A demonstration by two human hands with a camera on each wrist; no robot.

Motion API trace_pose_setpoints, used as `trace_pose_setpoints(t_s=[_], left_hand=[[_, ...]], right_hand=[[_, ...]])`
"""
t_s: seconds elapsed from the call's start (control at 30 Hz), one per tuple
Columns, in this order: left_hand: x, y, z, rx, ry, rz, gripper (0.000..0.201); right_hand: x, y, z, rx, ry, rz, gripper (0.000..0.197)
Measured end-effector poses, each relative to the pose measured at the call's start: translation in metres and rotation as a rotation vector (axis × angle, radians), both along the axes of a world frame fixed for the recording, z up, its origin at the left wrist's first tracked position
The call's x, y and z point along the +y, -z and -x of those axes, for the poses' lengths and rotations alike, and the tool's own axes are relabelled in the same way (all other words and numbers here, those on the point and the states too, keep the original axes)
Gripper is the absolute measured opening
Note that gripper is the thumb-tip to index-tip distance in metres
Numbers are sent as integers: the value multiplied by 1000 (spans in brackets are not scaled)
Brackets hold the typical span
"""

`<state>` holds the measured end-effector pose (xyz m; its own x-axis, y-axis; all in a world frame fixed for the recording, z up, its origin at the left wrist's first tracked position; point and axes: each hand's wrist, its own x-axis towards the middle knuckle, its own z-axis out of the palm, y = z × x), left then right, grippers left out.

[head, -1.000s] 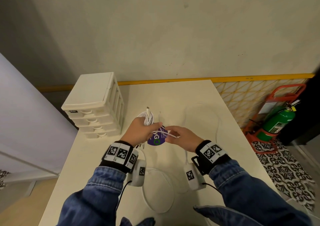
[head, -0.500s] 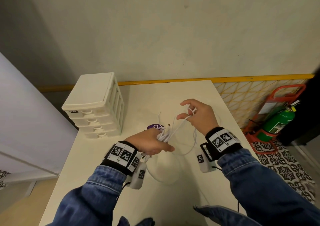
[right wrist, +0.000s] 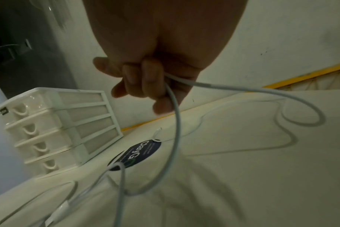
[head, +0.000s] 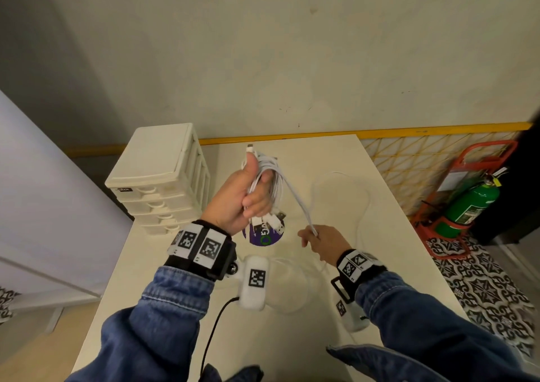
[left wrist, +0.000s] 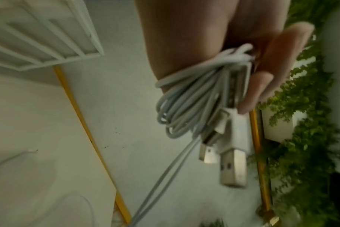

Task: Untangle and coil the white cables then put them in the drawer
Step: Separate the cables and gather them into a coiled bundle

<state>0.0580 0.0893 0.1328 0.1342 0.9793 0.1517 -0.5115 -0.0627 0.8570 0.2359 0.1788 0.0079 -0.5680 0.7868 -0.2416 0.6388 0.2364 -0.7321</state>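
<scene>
Clutching coiled white cables (head: 267, 183) in left grip (head: 236, 197), right grip (head: 323, 241) pinching trailing strand (head: 298, 203) — plug ends blurred

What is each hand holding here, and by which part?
The left hand grips the coiled white cables around the bundle's middle. The right hand pinches the loose cable strand running from that coil.

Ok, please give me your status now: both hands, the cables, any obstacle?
Left hand grips coiled cable bundle. Right hand pinches its loose strand. More cable loose on table; drawer unit shut.
</scene>
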Motion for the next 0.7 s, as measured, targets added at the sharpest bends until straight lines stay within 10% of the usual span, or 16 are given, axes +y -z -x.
trace_pose_setpoints(t_s=[0.43,0.57,0.7], left_hand=[[26,-19,-7,-351,-524,-54,35],[27,-1,1,147,-793,-75,21],[22,25,15,800,-782,-74,11]], right_hand=[[-37,4,23,326,-4,-280,32],[-37,-4,33,151,-298,-400,35],[-32,-29,37,364,-320,-592,29]])
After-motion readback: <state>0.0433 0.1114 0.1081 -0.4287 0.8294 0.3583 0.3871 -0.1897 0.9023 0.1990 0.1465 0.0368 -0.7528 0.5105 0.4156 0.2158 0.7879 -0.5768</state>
